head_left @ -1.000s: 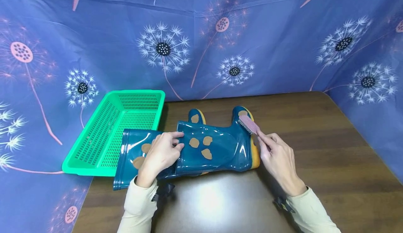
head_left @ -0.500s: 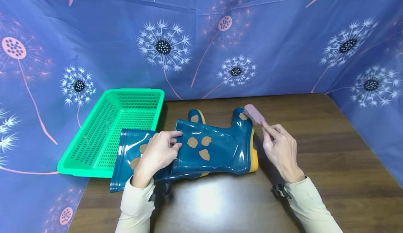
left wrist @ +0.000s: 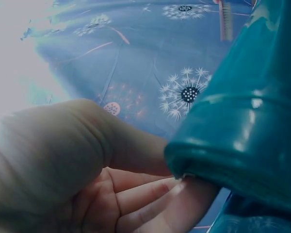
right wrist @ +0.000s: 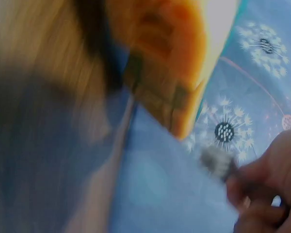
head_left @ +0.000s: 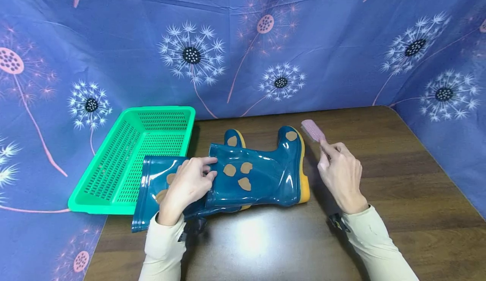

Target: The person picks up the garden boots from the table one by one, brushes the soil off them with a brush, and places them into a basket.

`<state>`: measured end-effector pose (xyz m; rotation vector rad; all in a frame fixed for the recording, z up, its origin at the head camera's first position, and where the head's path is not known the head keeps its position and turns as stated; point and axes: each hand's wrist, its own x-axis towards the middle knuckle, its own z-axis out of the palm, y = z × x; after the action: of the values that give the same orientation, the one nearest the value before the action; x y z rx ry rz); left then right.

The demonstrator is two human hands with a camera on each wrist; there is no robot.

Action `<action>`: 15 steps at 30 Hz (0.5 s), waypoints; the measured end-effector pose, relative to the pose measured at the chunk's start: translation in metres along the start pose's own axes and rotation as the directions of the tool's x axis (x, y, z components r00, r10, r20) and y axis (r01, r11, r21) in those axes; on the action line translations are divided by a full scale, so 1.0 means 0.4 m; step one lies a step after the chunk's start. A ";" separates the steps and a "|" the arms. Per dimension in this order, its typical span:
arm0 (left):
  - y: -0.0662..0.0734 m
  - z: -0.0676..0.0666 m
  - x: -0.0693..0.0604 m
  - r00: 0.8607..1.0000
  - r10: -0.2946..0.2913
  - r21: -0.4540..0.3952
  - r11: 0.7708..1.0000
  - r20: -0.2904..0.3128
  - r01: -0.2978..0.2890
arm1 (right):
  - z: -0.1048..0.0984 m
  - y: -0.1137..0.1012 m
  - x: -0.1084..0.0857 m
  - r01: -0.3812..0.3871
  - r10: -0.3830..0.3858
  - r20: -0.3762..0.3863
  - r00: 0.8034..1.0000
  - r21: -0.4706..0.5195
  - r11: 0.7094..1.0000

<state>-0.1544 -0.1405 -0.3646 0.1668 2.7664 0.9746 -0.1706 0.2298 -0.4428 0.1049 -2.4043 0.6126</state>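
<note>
The left hand (head_left: pixel 190 184) pinches the upper blue boot (head_left: pixel 265 173) by its rim (left wrist: pixel 218 150); the right hand (head_left: pixel 341 177) grips a pink brush (head_left: pixel 313 130), apart, at the boot's two o'clock.

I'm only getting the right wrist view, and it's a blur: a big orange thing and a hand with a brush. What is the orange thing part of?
Observer: The head view shows it's the yellow sole of a blue boot with tan patches, lying on its side.

Visitor: Oh, a boot! Is the brush touching it?

Observer: No. From the head view, a strip of table shows between brush and toe.

Visitor: So what keeps the boot from sliding about?

Observer: I can't say for certain, but the left hand holds it at the rim of its open end.
</note>
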 end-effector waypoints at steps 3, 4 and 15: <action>-0.005 -0.003 0.000 1.000 -0.007 0.000 1.000 0.001 0.007 | 0.008 -0.003 0.001 -0.001 -0.001 0.047 0.999 0.048 0.999; -0.006 -0.003 0.000 1.000 -0.010 -0.008 1.000 0.006 0.010 | 0.010 -0.004 0.001 -0.004 0.002 0.052 0.999 0.046 0.999; -0.002 0.002 0.002 1.000 -0.007 -0.005 1.000 -0.002 0.007 | 0.009 0.000 0.000 -0.029 0.028 0.048 0.998 0.037 0.999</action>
<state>-0.1552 -0.1403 -0.3659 0.1555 2.7640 0.9807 -0.1727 0.2282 -0.4455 0.1023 -2.4442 0.6756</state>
